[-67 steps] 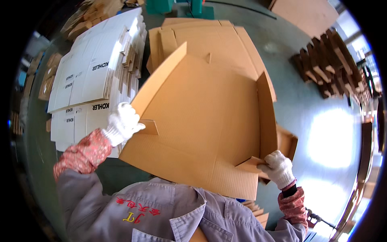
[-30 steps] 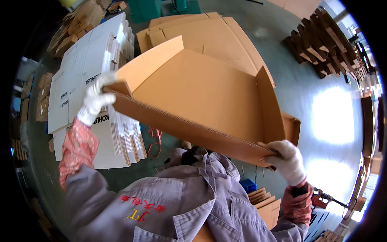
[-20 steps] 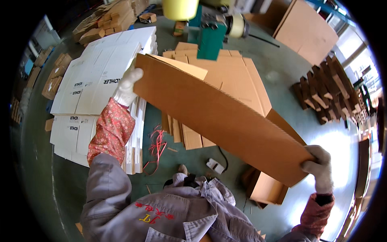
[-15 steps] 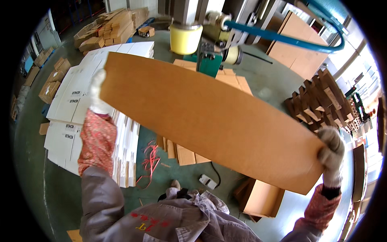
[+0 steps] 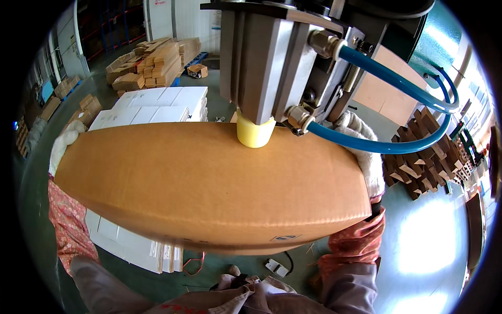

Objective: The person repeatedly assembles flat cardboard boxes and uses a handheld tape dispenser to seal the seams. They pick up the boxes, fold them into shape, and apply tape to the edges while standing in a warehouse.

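Note:
A long brown cardboard carton stretches across the view, held up off the floor between my gloved hands. Its near side bends down and carries a small dark printed mark. My left hand, in a white knit glove, is closed around the left end. At the far right corner, my right hand grips the other end, its fingers partly behind the carton and a hose. A pale yellow cylinder below a metal machine head overlaps the carton's far edge. Whether the two touch, I cannot tell.
Blue air hoses loop from the machine toward the right. White flat cartons lie stacked at left, with brown cardboard piles farther back. Stacked brown pieces stand at right. A pedal-like box lies on the floor near my feet.
The carton has swung from a slant to nearly level, and its near printed side now shows. It has come under the machine head, which looks much closer. Both hands keep their hold.

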Demonstrator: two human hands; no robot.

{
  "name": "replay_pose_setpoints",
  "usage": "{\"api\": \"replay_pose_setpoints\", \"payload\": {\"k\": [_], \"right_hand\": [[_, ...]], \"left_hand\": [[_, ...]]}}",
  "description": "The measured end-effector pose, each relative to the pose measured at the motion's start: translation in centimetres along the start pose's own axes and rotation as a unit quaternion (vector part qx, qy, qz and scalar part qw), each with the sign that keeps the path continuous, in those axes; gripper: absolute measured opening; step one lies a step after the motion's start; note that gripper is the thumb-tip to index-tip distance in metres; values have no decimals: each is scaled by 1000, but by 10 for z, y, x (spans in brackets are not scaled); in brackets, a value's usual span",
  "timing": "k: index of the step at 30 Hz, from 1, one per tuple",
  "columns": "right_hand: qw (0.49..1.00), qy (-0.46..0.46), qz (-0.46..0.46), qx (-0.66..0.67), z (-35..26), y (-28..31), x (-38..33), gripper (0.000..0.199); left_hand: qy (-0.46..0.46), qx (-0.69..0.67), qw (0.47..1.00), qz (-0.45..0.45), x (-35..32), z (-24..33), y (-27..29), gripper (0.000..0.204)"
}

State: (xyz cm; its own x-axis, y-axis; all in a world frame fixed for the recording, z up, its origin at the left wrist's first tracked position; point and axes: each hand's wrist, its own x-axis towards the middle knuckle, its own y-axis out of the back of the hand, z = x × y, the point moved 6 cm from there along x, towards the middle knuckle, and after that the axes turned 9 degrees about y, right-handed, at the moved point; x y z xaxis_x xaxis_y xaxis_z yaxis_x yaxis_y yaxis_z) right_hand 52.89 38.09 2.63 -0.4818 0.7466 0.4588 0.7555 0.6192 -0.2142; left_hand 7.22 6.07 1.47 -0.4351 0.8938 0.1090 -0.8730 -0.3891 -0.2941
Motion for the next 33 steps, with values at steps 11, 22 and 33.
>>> {"api": "replay_pose_setpoints", "payload": {"k": [11, 22, 33], "right_hand": [[957, 182, 220, -57, 35, -13, 27, 66], [951, 240, 193, -37, 31, -23, 24, 70], [960, 111, 254, 37, 58, -8, -59, 47]], "left_hand": [[-35, -64, 948, 310, 72, 22, -5, 16], [57, -46, 989, -128, 156, 18, 66, 39], [42, 25, 996, -75, 136, 13, 51, 32]]}}
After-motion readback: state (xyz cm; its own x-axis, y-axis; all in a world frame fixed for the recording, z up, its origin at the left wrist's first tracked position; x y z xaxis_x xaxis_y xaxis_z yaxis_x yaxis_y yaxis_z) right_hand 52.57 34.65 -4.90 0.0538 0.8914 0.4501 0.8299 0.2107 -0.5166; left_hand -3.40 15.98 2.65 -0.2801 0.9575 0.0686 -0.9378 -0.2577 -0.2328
